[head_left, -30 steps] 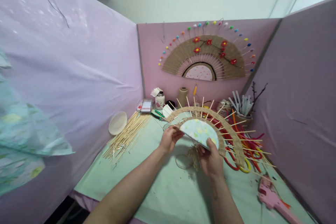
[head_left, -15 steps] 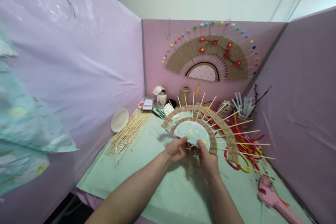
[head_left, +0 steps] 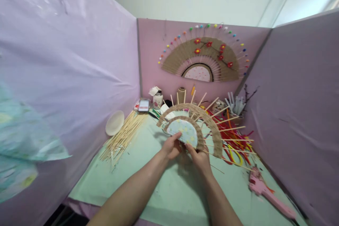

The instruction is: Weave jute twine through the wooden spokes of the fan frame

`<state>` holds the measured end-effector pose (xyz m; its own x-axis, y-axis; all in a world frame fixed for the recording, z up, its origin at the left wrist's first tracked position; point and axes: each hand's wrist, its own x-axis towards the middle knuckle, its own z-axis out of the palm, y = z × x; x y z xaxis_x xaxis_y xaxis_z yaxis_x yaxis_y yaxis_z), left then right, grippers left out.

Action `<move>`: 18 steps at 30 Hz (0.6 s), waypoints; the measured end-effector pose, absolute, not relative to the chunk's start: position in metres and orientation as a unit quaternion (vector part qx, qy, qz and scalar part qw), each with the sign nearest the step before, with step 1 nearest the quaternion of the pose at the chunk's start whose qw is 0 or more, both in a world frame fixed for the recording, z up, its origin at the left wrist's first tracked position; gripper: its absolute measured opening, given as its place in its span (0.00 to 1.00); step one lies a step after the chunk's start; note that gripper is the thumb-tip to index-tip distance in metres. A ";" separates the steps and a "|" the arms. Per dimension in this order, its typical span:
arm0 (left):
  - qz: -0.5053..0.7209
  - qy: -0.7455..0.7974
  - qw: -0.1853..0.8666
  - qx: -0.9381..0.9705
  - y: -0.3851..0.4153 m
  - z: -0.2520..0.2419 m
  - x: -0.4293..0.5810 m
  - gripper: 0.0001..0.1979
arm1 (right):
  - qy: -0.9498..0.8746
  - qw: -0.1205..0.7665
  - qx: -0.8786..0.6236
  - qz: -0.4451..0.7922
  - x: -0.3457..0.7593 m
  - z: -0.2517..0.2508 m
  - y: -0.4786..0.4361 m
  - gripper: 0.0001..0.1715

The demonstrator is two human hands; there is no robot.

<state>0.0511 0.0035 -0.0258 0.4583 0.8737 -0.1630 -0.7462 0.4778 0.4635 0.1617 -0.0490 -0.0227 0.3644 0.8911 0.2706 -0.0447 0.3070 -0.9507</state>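
Both my hands hold a half-round woven fan [head_left: 218,141] above the table, tilted with its right side lower. Thin wooden sticks fan out from its centre through two arched bands of brown twine. A pale blue patterned fabric half-circle [head_left: 182,130] covers the middle. My left hand [head_left: 172,146] pinches the fan's lower edge, thumb on the fabric and fingers behind. A little to the right, my right hand [head_left: 200,157] grips the same edge with its thumb on the front. The fingers behind the fan are mostly hidden.
Loose wooden sticks [head_left: 123,137] lie on the left beside a white oval dish [head_left: 114,123]. Scissors [head_left: 235,155] and red cords [head_left: 233,132] are at right, near a pink glue gun [head_left: 270,194]. A finished fan [head_left: 172,60] hangs on the back panel.
The view has turned slightly right, so the surroundings shift left. Both hands still hold the fan, and the twine strands hanging below it no longer show.
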 end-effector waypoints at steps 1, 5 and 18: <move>0.483 0.197 0.838 0.162 0.005 -0.023 0.049 0.10 | -0.460 0.671 -0.469 0.345 0.161 -0.024 -0.048 0.29; 0.515 0.217 0.816 0.149 0.012 -0.017 0.040 0.10 | -0.501 0.656 -0.451 0.339 0.166 -0.032 -0.044 0.41; 0.600 0.203 0.768 0.099 0.029 -0.013 0.019 0.20 | -0.503 0.671 -0.495 0.227 0.195 -0.028 -0.042 0.17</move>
<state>0.0187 0.0289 -0.0130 0.1981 0.9610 -0.1929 -0.8808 0.2609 0.3951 0.1946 -0.0416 -0.0278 0.3907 0.8023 0.4513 0.1933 0.4079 -0.8923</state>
